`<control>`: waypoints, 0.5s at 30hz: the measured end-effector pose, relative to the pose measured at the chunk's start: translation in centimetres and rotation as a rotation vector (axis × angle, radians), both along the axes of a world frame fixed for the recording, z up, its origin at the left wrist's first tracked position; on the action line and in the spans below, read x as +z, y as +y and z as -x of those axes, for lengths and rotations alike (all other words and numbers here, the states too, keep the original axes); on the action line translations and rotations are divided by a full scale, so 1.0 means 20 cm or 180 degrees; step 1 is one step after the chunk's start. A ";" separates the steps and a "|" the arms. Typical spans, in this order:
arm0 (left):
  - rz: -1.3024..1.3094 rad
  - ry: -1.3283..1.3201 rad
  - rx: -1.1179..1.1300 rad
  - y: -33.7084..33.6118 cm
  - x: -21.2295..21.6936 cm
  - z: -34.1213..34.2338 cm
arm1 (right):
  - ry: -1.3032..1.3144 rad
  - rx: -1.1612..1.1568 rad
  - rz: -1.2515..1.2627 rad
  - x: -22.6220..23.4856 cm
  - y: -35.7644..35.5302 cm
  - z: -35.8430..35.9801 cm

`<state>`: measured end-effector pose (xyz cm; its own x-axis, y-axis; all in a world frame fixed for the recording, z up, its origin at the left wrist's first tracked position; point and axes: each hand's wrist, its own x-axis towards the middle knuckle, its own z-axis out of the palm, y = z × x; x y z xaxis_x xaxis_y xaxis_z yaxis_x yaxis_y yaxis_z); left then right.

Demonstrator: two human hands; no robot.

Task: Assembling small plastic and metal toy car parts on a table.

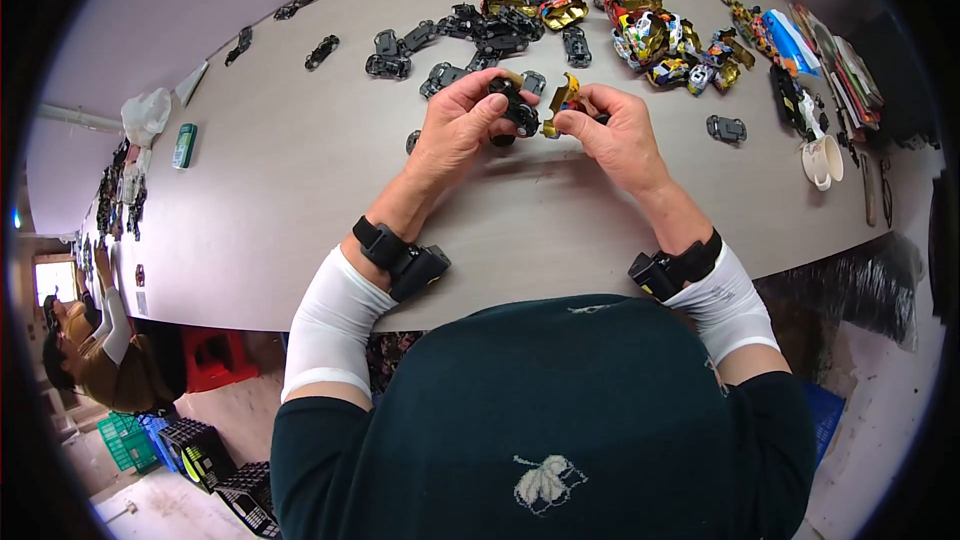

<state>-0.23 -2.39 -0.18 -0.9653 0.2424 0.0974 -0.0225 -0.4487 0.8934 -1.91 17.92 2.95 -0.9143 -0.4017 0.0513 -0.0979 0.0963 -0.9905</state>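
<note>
My left hand (pixel 455 125) is closed round a black toy car chassis (pixel 515 112), its wheels showing between thumb and fingers. Just to its right, my right hand (pixel 620 135) pinches a yellow toy car body shell (pixel 566 98) with a gold inside. The two parts are close, with a narrow gap between them. Beyond my hands lies a loose pile of dark toy car chassis (pixel 498 32). Right of that pile is a heap of coloured toy car shells (pixel 650 35), several turned with their gold insides up.
The grey table (pixel 300 190) spreads around me. A white mug (pixel 822 162) lies near its right edge, by stacked papers (pixel 840 60). A green box (pixel 184 146) stands at left. Two co-workers (pixel 110 350) sit at the left side, near a red stool (pixel 215 358) and crates (pixel 195 450).
</note>
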 end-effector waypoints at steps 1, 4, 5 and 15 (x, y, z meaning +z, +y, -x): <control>0.0028 0.0026 -0.0001 0.00 0.00 0.00 | 0.0113 0.0028 0.0056 0.01 -0.01 -0.01; 0.0036 0.0030 0.0025 0.00 -0.01 0.00 | 0.0235 0.0028 0.0038 0.00 -0.01 -0.01; 0.0035 0.0028 0.0024 0.00 -0.01 0.00 | 0.0244 0.0005 -0.0033 -0.01 -0.01 -0.01; 0.0194 0.0004 0.0120 0.02 0.00 -0.01 | 0.0482 -0.0098 -0.0081 0.01 -0.02 -0.01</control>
<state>-0.11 -2.09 -0.25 -0.9737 0.2115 0.0848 -0.0056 -0.3940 0.9191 -1.74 17.52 3.05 -0.9088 -0.3766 0.1798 -0.2427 0.1265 -0.9618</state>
